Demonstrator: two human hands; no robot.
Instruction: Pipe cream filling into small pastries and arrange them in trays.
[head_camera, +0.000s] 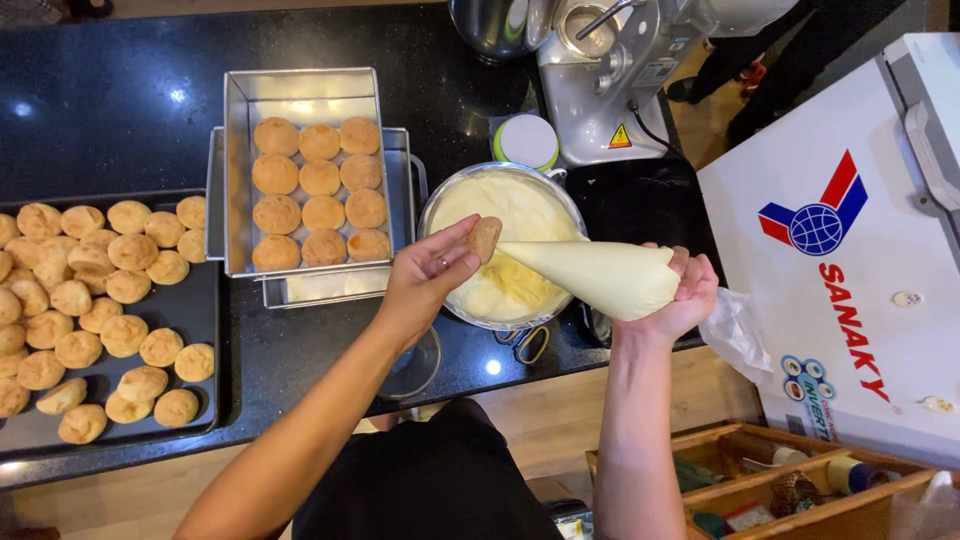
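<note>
Work sits close to the counter's (120, 110) front edge; little bare black top is left between the trays & the bowl, w/ one open patch in front of the square pans, near the edge. More open top lies at upper left, behind the trays.

Left hand (430, 275) is over the gap between pans & bowl, fingers curled, pinching a small puff (486, 238) by its sides, held up just over the bowl's near-left rim. Right hand (688, 295) is closed tight round the twisted fat end of a piping bag (600, 278); the bag lies sideways across the bowl, tip touching the puff.

Bowl (432, 205), metal, round: holds pale yellow cream, roughly full, bag & hands cover part of it. Right of it a mixer (610, 90) stands at the back, a white chest freezer (850, 260) beyond the counter end.

Square metal pan (240, 90), stacked on another like it: about 11 puffs in rows of three, back strip bare.

Flat dark tray (200, 310) at left: many puffs, loosely heaped, runs out of view at the left edge; right strip partly bare.

Wooden box (760, 470) low right, below counter level: divided, mixed small items, can't tell what.
</note>
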